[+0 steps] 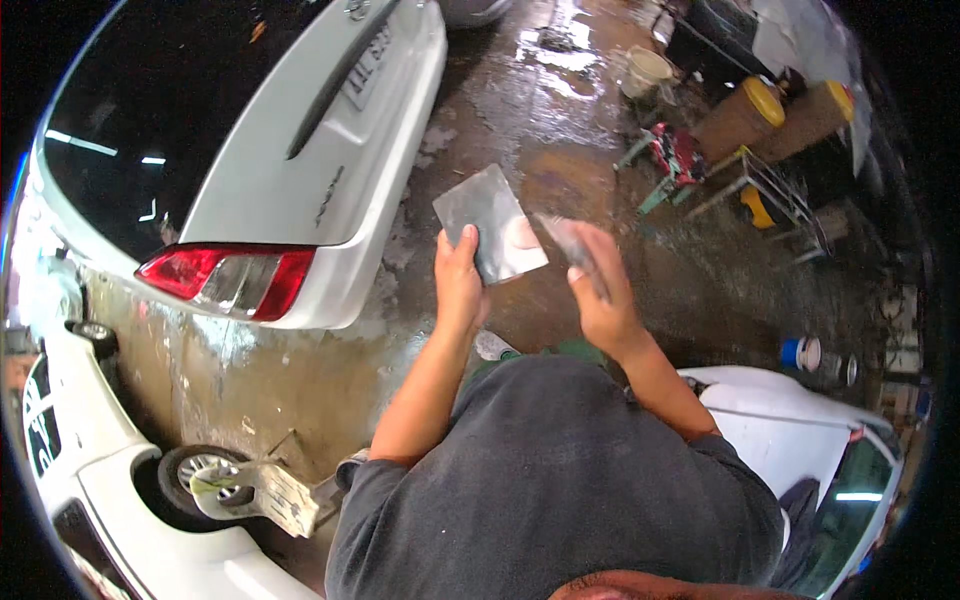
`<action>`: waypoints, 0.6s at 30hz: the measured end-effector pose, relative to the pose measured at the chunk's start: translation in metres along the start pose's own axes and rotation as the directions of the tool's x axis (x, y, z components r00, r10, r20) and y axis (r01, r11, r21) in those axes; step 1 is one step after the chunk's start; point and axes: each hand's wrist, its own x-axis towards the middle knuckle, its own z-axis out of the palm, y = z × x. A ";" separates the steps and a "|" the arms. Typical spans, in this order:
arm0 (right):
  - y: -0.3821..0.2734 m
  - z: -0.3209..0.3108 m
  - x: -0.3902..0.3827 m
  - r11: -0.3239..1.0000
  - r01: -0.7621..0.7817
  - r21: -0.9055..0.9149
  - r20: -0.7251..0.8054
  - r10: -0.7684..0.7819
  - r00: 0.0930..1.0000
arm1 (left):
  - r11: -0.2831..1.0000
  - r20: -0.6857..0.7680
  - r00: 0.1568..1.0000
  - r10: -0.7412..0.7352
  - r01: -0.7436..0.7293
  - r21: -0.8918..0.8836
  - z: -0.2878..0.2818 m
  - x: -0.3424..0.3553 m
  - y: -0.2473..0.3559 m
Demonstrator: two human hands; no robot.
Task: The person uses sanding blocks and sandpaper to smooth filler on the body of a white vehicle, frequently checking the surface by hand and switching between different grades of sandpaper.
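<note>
Near the middle, my left hand [459,280] grips a square, shiny metal plate [491,199] by its lower left, thumb across the face. Just to its right, my right hand [606,295] is closed on a thin, flat metal blade [568,237], held tilted and somewhat blurred by motion; its fingers partly hide it. The blade's top is close to the plate's right edge; I cannot tell whether they touch.
A white car's rear [330,180] stands left ahead. Another white car [160,540] and a low rolling seat [280,495] sit lower left. A red-topped stool [672,152], yellow-lidded bins [741,125] and a metal stand [785,190] are right. A white car [760,420] stands lower right.
</note>
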 end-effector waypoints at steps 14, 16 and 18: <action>0.078 0.041 0.121 0.869 0.490 -0.059 0.647 -0.341 0.682 | 0.774 -0.291 0.742 0.604 -0.459 0.436 -0.029 -0.054 0.043; 0.071 0.053 0.158 0.787 0.613 -0.064 0.698 -0.403 0.591 | 0.756 -0.312 0.740 0.596 -0.387 0.528 -0.021 -0.059 0.040; 0.060 0.074 0.171 0.724 0.687 0.070 0.681 -0.538 0.497 | 0.653 -0.296 0.689 0.661 -0.335 0.680 -0.012 -0.062 0.036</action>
